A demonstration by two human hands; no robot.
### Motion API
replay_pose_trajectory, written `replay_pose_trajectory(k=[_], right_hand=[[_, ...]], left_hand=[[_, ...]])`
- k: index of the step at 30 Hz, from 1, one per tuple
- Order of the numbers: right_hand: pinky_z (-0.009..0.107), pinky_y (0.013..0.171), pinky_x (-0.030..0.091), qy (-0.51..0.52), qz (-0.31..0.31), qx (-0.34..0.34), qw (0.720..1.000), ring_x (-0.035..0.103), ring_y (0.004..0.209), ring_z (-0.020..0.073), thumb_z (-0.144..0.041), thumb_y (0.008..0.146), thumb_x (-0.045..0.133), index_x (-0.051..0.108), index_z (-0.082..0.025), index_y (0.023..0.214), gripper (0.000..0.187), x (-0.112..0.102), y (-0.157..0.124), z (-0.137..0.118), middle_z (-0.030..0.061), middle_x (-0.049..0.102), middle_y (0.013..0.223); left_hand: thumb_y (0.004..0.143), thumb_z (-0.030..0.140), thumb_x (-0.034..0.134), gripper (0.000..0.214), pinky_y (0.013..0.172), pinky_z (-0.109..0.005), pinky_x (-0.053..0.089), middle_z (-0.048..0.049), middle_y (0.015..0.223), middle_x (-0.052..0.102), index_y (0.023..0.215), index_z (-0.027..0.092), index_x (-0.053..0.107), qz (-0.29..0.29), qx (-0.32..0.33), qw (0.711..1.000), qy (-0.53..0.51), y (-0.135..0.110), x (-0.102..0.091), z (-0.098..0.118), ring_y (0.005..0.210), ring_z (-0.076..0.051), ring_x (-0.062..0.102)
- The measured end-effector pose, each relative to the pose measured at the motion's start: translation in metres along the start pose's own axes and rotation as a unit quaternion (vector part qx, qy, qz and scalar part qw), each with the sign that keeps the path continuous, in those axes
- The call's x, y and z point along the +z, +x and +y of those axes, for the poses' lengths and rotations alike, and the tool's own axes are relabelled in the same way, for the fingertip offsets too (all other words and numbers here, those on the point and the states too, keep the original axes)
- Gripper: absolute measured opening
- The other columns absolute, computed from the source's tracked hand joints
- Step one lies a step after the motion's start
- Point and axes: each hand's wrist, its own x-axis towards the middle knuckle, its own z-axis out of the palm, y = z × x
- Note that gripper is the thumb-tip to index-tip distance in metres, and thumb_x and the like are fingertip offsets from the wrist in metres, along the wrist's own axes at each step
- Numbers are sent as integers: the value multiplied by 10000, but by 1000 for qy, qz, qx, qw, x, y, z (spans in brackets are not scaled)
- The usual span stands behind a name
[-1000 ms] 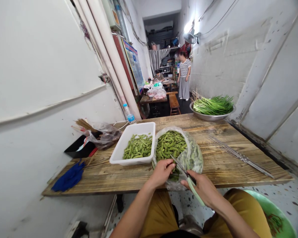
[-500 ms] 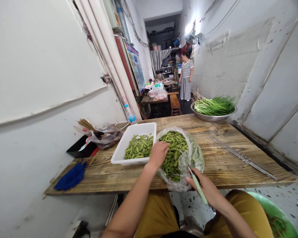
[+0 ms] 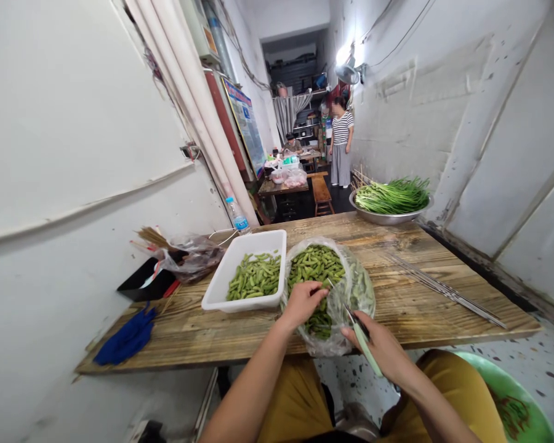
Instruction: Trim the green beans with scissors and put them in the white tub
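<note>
My right hand (image 3: 382,346) holds a pair of scissors (image 3: 365,347) with pale green handles, its blades pointing up and left over the bag. My left hand (image 3: 303,303) is over the near left part of the clear plastic bag (image 3: 361,289), with thumb and fingers pinched on an edamame pod (image 3: 325,284) close to the scissor tips. The fingers partly hide the pod. Many green edamame pods (image 3: 314,263) fill the open bag. Left of it stands a white plastic tub (image 3: 218,296) with more pods (image 3: 253,275) spread over its bottom.
On the wooden table (image 3: 184,332) lie a blue cloth (image 3: 125,337), a black box (image 3: 143,280), metal skewers (image 3: 447,292) and a water bottle (image 3: 237,216). A metal bowl (image 3: 390,218) of green stalks stands at the back right. A green basin (image 3: 512,394) is on the floor; a person (image 3: 341,141) stands farther back.
My left hand has drawn back toward me and right, from among the pods to the scissor tips, its fingers now pinched. The right hand keeps the scissors nearly in place. The view has shifted slightly.
</note>
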Motion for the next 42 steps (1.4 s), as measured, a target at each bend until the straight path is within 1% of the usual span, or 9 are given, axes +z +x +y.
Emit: replay_pose_trajectory(k=[8, 15, 18, 22, 26, 29, 31, 35, 42], right_hand=[[306, 777, 448, -26, -8, -21, 999, 631, 905, 257, -476, 805, 487, 559, -179, 1136, 450, -3, 0, -11, 102, 677, 1033], [274, 698, 446, -47, 2, -43, 998, 637, 767, 231, -453, 811, 489, 618, -188, 1023, 363, -3, -2, -16, 60, 703, 874], [261, 653, 439, -59, 2, -41, 997, 630, 707, 223, -470, 813, 479, 642, -172, 957, 370, -2, 1, -16, 44, 696, 782], [268, 647, 438, -52, -7, -26, 998, 624, 704, 224, -481, 809, 480, 635, -157, 971, 394, -1, 5, -14, 43, 684, 766], [293, 737, 451, -5, -31, -22, 999, 624, 804, 231, -518, 804, 484, 583, -168, 1077, 455, -2, 2, -13, 59, 682, 884], [302, 811, 441, 32, -52, -30, 998, 609, 894, 234, -524, 823, 462, 548, -156, 1116, 478, 0, -1, -16, 81, 667, 962], [309, 826, 438, 45, -58, -29, 997, 605, 903, 235, -522, 827, 463, 545, -144, 1114, 481, 1, -3, -19, 92, 663, 977], [307, 806, 445, 59, -57, -33, 996, 605, 881, 231, -506, 818, 492, 547, -140, 1120, 478, 2, -2, -24, 89, 660, 973], [205, 538, 411, 111, -53, -42, 992, 520, 603, 133, -502, 794, 537, 580, -174, 942, 362, 6, -1, -27, -20, 560, 626]], left_hand=[[792, 372, 501, 315, 511, -205, 266, 52, 522, 357, 573, 154, 439, -119, -35, 983, -136, -13, -8, 15, 514, -77, 347], [763, 384, 551, 325, 503, -204, 275, 50, 529, 382, 566, 144, 457, -121, -42, 979, -159, -18, -11, 14, 512, -68, 369], [692, 401, 630, 292, 473, -197, 298, 60, 533, 431, 649, 144, 498, -96, -98, 967, -216, -20, -8, 9, 466, -61, 410], [579, 398, 733, 386, 460, -206, 381, 54, 537, 519, 760, 154, 495, -27, -185, 927, -326, -21, -8, 6, 458, -97, 528], [544, 366, 777, 406, 547, -205, 451, 31, 597, 567, 729, 147, 489, 75, -212, 868, -443, -18, -12, 9, 585, -114, 608], [562, 347, 778, 382, 465, -145, 370, 63, 540, 511, 682, 141, 480, 146, -195, 840, -484, -17, -7, 12, 474, -37, 505], [588, 345, 765, 365, 429, -138, 317, 67, 530, 500, 661, 141, 471, 162, -177, 830, -503, -19, 0, 15, 431, -13, 433], [592, 335, 765, 356, 457, -153, 341, 49, 552, 530, 654, 142, 473, 166, -172, 811, -533, -23, 16, 22, 465, -29, 459], [562, 316, 782, 350, 486, -164, 384, 37, 557, 551, 670, 137, 502, 167, -188, 802, -541, -27, 28, 29, 505, -53, 504]])
